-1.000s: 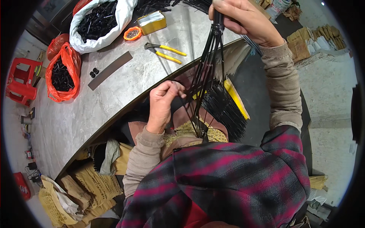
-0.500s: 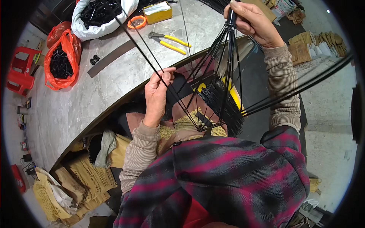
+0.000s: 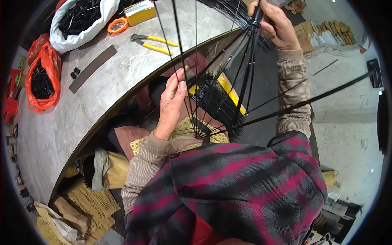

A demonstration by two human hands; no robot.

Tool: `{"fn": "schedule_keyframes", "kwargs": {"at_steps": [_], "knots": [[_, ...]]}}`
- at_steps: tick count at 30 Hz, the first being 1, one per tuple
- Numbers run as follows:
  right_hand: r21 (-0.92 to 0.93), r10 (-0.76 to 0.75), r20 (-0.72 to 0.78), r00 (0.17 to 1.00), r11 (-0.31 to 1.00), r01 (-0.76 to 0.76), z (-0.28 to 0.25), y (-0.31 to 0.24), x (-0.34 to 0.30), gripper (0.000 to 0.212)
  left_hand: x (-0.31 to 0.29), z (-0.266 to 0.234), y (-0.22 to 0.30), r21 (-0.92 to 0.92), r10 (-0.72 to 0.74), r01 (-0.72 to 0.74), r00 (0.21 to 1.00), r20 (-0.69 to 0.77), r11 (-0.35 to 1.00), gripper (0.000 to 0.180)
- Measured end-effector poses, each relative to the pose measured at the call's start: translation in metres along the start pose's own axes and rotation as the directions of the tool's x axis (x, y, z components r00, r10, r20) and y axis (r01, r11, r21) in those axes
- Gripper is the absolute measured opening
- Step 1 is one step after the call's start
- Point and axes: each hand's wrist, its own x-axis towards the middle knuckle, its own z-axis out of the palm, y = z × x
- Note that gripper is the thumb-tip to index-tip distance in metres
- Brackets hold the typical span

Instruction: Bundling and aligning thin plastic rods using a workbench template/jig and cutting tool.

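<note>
A black umbrella frame (image 3: 249,61) spreads over my lap, with no cloth on its thin ribs. My right hand (image 3: 277,25) is closed around the black tube at its upper end. Several ribs fan out from there, and others meet at a hub (image 3: 199,134) close to my body. My left hand (image 3: 171,102) is beside the ribs on the left, fingers stretched upward and holding nothing. One rib passes right by its fingertips; whether they touch it I cannot tell.
On the grey table (image 3: 122,85) lie yellow-handled pliers (image 3: 157,43), a dark strip (image 3: 93,68), and an orange dish (image 3: 117,25) beside a yellow box (image 3: 141,13). White (image 3: 108,12) and red (image 3: 55,67) bags hold black parts. A bundle of black rods (image 3: 216,108) lies below the frame.
The umbrella frame has turned and its ribs are spread wider. My left hand has let go of the ribs and its fingers have straightened. My right hand still grips the tube.
</note>
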Motion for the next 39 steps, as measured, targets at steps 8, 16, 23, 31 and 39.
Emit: {"fn": "schedule_keyframes", "kwargs": {"at_steps": [8, 16, 23, 31, 39], "knots": [[-0.15, 0.294, -0.755, 0.586, 0.793, -0.59, 0.059, -0.029, 0.009, 0.042, -0.007, 0.012, 0.014, -0.078, 0.01, -0.023, 0.987, -0.163, 0.997, 0.052], [-0.098, 0.389, -0.737, 0.553, 0.748, -0.657, 0.047, -0.013, 0.024, 0.041, -0.06, 0.006, 0.08, 0.411, 0.444, -0.457, 0.886, 0.134, 0.789, 0.018], [-0.077, 0.41, -0.741, 0.532, 0.735, -0.673, 0.043, 0.003, 0.041, 0.039, -0.066, 0.016, 0.063, 0.3, 0.095, -0.241, 0.898, 0.43, 0.923, 0.027], [-0.046, 0.422, -0.516, 0.745, 0.855, -0.516, 0.014, 0.018, 0.034, 0.04, -0.06, 0.008, 0.058, 0.171, -0.059, -0.018, 0.898, 0.435, 0.985, 0.014], [-0.082, 0.393, -0.729, 0.561, 0.764, -0.64, 0.039, 0.009, 0.048, 0.04, -0.064, 0.008, 0.035, 0.029, -0.019, 0.007, 0.908, 0.419, 1.0, 0.008]]}}
